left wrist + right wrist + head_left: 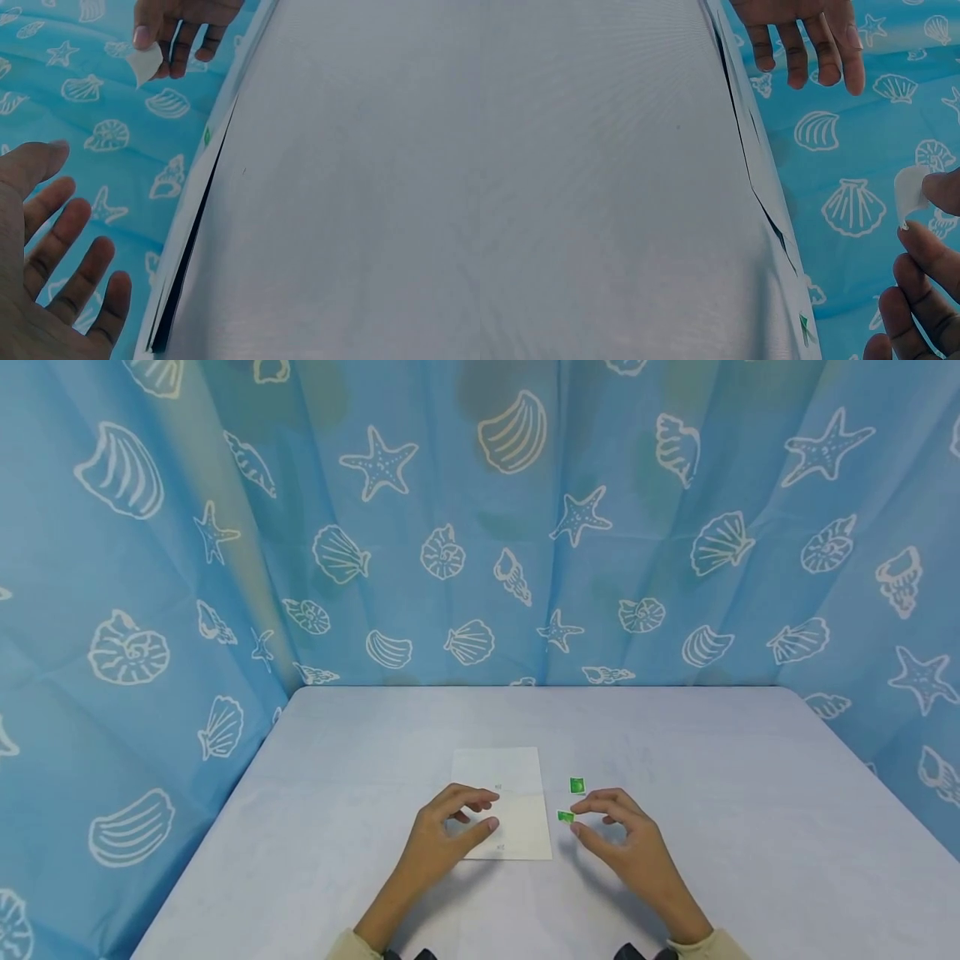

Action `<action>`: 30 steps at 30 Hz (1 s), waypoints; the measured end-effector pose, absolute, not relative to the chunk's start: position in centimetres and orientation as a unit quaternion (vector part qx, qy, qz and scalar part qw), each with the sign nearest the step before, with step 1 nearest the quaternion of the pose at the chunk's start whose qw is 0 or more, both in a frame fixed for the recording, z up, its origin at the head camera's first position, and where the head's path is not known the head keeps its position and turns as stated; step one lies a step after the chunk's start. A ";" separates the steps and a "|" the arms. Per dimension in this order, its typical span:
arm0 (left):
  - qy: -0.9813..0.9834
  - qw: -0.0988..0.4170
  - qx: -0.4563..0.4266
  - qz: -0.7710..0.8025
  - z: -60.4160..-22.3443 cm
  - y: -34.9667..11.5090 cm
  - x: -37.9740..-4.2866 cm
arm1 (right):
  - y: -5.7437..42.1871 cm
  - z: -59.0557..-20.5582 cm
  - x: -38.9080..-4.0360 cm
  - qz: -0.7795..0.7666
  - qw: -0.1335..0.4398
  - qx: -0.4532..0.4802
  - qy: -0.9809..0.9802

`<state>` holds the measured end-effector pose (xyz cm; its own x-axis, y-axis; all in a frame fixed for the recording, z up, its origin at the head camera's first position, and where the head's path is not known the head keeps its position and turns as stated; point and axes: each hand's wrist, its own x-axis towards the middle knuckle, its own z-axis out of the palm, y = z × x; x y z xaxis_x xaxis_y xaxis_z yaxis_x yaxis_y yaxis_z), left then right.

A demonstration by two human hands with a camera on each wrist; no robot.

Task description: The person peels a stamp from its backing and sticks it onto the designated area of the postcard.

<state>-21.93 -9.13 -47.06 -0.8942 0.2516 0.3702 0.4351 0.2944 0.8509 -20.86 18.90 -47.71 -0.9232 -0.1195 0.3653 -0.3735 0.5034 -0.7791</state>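
Observation:
Between thumb and forefinger, my right hand (630,843) pinches a small green sticker (566,817) with a white border. Its plain white back (910,191), slightly curled, shows in the right wrist view. A second green square (577,786) with a white edge lies on the table just beyond that hand. My left hand (446,831) hovers over the left side of a white paper sheet (517,827), thumb and fingers apart and holding nothing. Two faint small printed marks show on the sheet. From the left wrist view, its edge (180,262) looks layered and slightly lifted off the table.
A pale cloth-covered table (750,777) spreads around the sheet on all sides. Behind and beside it hangs a blue curtain (450,485) printed with white shells and starfish.

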 end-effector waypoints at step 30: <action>-0.792 0.073 -0.232 -0.561 -45.4 -7.7 -20.5 | 18.0 -47.5 -20.5 0.471 0.122 0.135 -0.863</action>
<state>-20.49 -7.75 -45.38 -0.8821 0.2847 0.3752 0.4484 0.2638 0.8540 -20.49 18.04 -47.47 -0.9337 -0.1184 0.3380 -0.3482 0.5201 -0.7799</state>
